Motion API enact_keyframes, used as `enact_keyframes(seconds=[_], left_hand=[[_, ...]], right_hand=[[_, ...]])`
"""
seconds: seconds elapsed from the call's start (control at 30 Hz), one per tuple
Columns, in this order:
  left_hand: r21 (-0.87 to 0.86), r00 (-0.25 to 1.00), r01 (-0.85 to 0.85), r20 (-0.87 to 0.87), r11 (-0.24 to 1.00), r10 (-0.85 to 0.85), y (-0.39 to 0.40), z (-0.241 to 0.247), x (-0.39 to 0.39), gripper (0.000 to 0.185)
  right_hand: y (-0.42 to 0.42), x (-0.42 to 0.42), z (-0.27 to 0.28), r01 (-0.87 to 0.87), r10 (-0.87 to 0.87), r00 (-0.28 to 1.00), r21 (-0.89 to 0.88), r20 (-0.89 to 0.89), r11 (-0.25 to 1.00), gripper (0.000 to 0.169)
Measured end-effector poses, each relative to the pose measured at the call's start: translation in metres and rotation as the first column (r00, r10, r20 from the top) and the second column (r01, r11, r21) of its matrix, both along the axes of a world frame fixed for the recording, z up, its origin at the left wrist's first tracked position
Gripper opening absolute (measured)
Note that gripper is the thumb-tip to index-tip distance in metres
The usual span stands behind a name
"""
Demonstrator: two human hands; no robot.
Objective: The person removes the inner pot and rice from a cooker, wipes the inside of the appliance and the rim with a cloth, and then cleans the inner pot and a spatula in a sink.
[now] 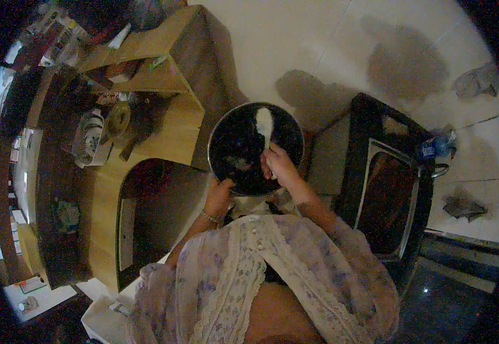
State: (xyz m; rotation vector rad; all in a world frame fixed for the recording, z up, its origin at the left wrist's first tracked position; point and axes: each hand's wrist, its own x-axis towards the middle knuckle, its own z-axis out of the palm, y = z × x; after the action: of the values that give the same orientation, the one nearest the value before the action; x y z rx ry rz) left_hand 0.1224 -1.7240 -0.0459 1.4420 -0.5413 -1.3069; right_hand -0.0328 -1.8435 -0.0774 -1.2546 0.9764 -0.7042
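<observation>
A round dark pot or pan (232, 133) with a thin bright rim is held in front of my body. My left hand (218, 198) grips its lower left edge, with the thumb over the rim. In my right hand (278, 165) is the handle of a pale spoon or paddle (264, 121), whose broad head lies over the dark inside of the pot. A light patch shows on the pot's inside, left of my right hand; what it is cannot be told.
On the left, a wooden counter (103, 215) with open shelves holds a white oval container (90, 137). A dark framed cabinet or appliance (389, 198) stands to the right, with a plastic bottle (436, 147) beside it. Dark crumpled material (464, 207) lies on the tiled floor.
</observation>
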Motion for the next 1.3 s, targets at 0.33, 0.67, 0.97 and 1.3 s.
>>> enact_keyframes(seconds=[0.33,0.67,0.97,1.3], left_hand=[[0.105,0.999,-0.035,-0.031,0.994,0.038,0.001,-0.003,0.009,0.04],[0.067,0.987,-0.132,-0.085,0.989,0.137,0.012,-0.001,-0.015,0.048],[0.079,0.961,-0.177,-0.201,0.981,0.189,0.018,-0.008,-0.016,0.048],[0.132,0.981,-0.135,-0.124,0.982,0.152,0.028,-0.045,0.001,0.048]], right_hand=[[-0.01,0.0,0.055,-0.779,0.378,0.496,-0.209,-0.782,0.591,0.034],[0.01,-0.018,0.062,-0.917,0.201,0.275,-0.193,-0.94,0.35,0.047],[0.031,-0.017,0.026,-0.897,0.023,0.336,-0.313,-0.941,0.313,0.045],[0.028,-0.014,0.03,-0.868,-0.001,0.426,-0.409,-0.905,0.283,0.021]])
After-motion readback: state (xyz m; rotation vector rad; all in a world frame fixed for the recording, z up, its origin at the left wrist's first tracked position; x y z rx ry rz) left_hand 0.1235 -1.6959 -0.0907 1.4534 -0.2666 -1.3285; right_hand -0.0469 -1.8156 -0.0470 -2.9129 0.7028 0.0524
